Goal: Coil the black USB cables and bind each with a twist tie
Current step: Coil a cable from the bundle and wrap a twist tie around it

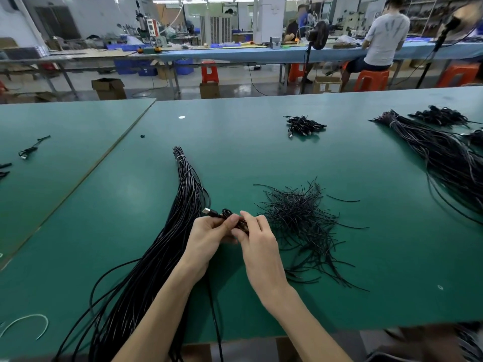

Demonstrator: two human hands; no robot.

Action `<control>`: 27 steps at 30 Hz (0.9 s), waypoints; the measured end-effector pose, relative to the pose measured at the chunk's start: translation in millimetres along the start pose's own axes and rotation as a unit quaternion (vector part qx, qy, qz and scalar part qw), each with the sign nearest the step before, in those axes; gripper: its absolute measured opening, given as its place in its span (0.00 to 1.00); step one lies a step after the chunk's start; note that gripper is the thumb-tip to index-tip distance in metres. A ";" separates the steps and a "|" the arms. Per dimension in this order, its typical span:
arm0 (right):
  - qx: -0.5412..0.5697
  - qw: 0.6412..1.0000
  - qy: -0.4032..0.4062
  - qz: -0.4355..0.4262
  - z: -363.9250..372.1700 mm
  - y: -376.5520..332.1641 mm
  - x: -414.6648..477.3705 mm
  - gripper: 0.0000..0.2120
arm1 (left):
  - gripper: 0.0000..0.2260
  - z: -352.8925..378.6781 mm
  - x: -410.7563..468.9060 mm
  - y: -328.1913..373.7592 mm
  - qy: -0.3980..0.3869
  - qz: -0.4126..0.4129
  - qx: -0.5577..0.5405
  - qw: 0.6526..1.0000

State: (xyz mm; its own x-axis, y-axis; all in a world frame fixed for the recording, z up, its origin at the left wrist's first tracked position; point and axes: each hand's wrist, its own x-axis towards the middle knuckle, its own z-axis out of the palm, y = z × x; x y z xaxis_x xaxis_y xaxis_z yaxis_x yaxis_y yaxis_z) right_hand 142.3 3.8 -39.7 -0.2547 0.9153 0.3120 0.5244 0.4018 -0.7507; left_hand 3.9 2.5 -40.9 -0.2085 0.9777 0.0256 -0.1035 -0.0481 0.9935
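A small coiled black USB cable [225,213], silver plug pointing left, is held between a long black cable bundle [183,199] and a black twist-tie heap [300,218].

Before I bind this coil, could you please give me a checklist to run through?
1. Grip: the left hand and the right hand both hold the coiled cable: ok.
2. The USB plug sticks out past the fingers, unpinched: ok.
3. Whole cable wound in: cannot tell; a strand runs down below the hands and may or may not belong to it.
4. Tie already on the coil: cannot tell; fingers hide it.
5. The pile of twist ties lies just beside the right hand: ok.
6. The heap of finished coils lies farther back on the green table, with bare table beside it: ok.
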 end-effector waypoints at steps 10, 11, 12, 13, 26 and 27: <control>-0.207 0.970 0.116 0.046 -42.2 15.1 24.1 0.13 | 0.08 3.6 5.3 -5.1 0.083 0.047 -0.021 0.995; -0.233 0.965 0.103 0.062 -46.3 20.4 24.5 0.14 | 0.07 3.8 5.1 -5.0 0.081 0.050 -0.028 0.995; -0.253 0.960 0.093 0.075 -48.8 25.2 24.0 0.15 | 0.07 4.3 5.1 -4.7 0.078 0.053 -0.033 0.995; -0.263 0.957 0.088 0.082 -49.9 29.0 23.4 0.15 | 0.06 4.8 4.9 -4.2 0.074 0.055 -0.036 0.995; -0.148 0.976 0.153 0.051 -63.8 25.9 19.6 0.04 | 0.06 8.4 3.5 -2.7 0.078 0.048 -0.023 0.996; -0.117 0.978 0.165 0.046 -62.9 21.3 18.3 0.04 | 0.07 8.9 3.4 -2.6 0.077 0.050 -0.009 0.996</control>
State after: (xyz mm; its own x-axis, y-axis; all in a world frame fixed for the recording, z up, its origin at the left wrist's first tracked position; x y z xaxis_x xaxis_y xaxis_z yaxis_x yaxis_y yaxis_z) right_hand 199.9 30.8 -13.4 0.0579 0.8919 0.4486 0.7150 0.2765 -0.6421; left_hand 12.1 7.7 -42.4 -0.3647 0.9251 0.1062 -0.0911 -0.1489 0.9846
